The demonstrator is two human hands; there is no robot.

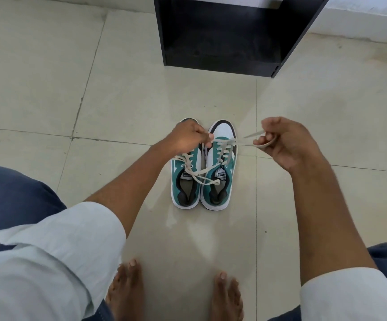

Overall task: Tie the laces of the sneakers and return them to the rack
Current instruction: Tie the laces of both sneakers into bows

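Your bare feet [127, 290] stand on the tiles, the sneakers [204, 167] just ahead, before the black rack [222, 33]. Your left hand [185, 137] and right hand [283, 142] each pinch a lace end [246, 141] of the right sneaker, pulled apart. I judge the knot is tightening; next you form the loops

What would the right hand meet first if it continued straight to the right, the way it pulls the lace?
Probably nothing: the right hand, gripping the lace end, has only bare tiled floor to its right as far as the picture shows.
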